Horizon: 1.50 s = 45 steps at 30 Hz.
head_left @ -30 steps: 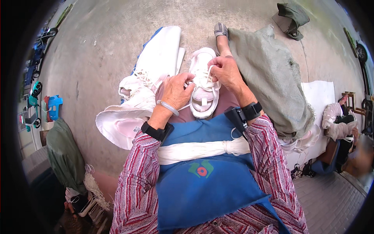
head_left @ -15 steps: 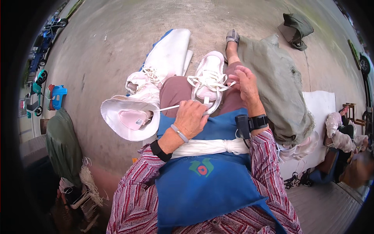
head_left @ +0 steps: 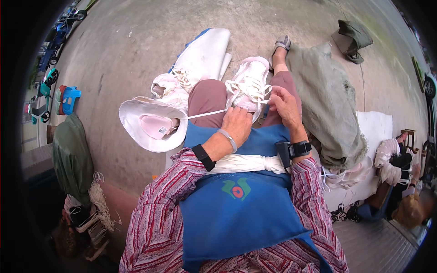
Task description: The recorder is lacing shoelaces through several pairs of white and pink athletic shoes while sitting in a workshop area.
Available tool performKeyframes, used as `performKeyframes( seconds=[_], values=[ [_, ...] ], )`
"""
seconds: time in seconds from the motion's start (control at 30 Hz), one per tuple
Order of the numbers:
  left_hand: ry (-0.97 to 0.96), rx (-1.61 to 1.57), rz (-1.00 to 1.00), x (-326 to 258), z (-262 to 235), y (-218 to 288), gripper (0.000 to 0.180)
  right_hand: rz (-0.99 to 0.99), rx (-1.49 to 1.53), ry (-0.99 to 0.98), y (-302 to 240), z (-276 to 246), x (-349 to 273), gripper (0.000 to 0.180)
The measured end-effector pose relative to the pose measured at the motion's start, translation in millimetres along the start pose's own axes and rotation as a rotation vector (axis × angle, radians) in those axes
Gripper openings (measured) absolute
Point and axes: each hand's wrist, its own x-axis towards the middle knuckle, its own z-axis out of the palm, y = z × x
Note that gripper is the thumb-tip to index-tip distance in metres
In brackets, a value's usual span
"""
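A pale pink and white sneaker [head_left: 251,82] rests between my thighs, toe pointing away, its white laces [head_left: 249,91] looped loosely across the front. My left hand [head_left: 236,125] is closed at the near end of the shoe, covering its tongue. From those fingers a white lace [head_left: 207,114] runs left toward an upturned white fabric hat [head_left: 136,132]; its far end is unclear. At the shoe's right side my right hand [head_left: 285,107] pinches the laces, fingertips partly hidden. Inside the hat lies a pink shoe piece [head_left: 154,126].
Another white sneaker [head_left: 168,86] lies left of my knee, beside a white sheet [head_left: 205,50]. A grey-green cloth [head_left: 323,100] spreads along my right leg. More pale shoes [head_left: 353,175] sit at the right. A green-covered bundle [head_left: 72,157] stands at the left.
My left hand has moved right and forward onto the near end of the shoe, covering the tongue tab. My right hand stays by the laces. The whole view has shifted slightly.
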Motion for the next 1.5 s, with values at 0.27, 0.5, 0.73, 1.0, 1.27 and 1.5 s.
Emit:
performKeyframes(
  seconds=[0.27,0.5,0.73,1.0,1.27,1.5],
  values=[
    [0.148,-0.113,0.007,-3.3,0.8,-1.8,0.022,-0.046,0.003,-0.173,-1.8,8.8,-10.5,0.017],
    [0.044,-0.066,-0.019,1.0,-0.5,-4.4,0.025,-0.266,-0.449,-0.121,-9.0,9.2,-10.9,0.012],
    [0.129,-0.098,-0.002,-0.4,-2.2,-8.1,0.023,-0.464,-0.384,0.218,-29.4,10.7,1.0,0.009],
    [0.185,-0.415,-0.014,-17.9,-31.5,-21.8,0.019,0.300,0.549,-0.019,-5.4,12.1,-2.4,0.034],
    [0.131,-0.512,-0.075,-34.7,-67.9,-19.4,0.019,0.320,0.937,-0.434,-41.2,36.8,-25.3,0.044],
    [0.476,-0.900,-0.321,-110.2,-92.4,-51.2,0.015,0.046,0.747,-0.565,-99.5,63.4,-39.7,0.042]
  ],
)
